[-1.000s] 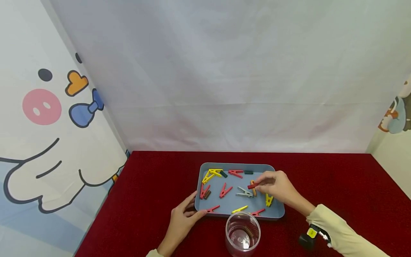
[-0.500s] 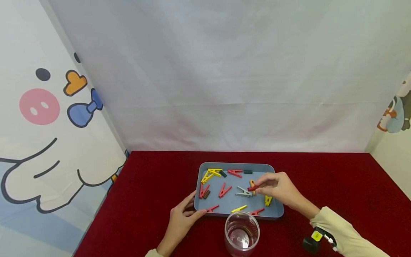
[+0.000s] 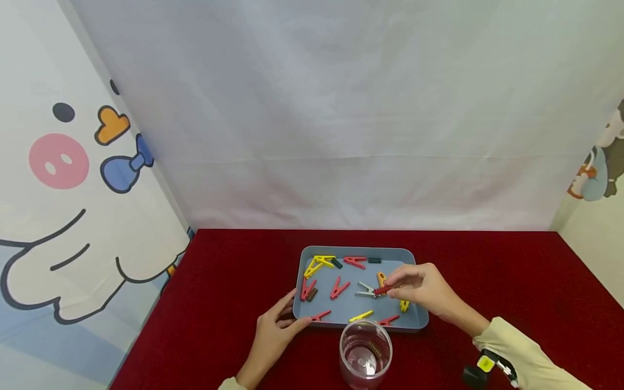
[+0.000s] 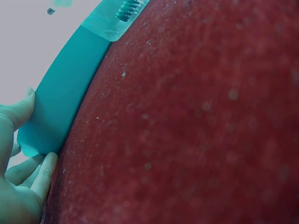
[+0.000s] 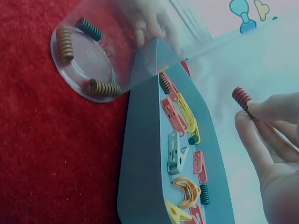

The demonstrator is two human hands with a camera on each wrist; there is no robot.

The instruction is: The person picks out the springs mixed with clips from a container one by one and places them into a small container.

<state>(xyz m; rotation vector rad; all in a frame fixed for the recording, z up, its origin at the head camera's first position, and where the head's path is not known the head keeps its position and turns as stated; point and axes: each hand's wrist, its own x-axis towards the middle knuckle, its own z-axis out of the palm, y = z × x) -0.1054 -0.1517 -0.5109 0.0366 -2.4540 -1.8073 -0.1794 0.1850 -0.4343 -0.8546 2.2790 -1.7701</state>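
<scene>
Between thumb and fingertips, my right hand (image 3: 425, 290) pinches a red coil spring (image 3: 381, 291) above the right half of the blue-grey tray (image 3: 371, 272). The spring clearly projects past the fingertips in the right wrist view. Below it lie a grey clip (image 3: 365, 290) and an orange clip (image 3: 382, 278). My left hand (image 3: 273, 333) grips the tray's near left corner, thumb on the rim and fingers against the outer side. Red clips (image 3: 338, 288), yellow clips (image 3: 319, 264), dark springs (image 3: 374, 260) and a brown spring (image 3: 312, 294) lie about the tray.
A clear plastic cup (image 3: 345, 371) stands before the tray's near edge, with two brown springs (image 5: 65, 45) and a dark spring (image 5: 88, 29) inside. Red cloth (image 3: 244, 271) covers the table. White curtain (image 3: 341, 108) hangs behind, and a printed cartoon panel (image 3: 58, 238) stands left.
My right hand has moved slightly down with the red spring, which now overlaps the grey clip in the head view. The left hand keeps its hold on the tray corner.
</scene>
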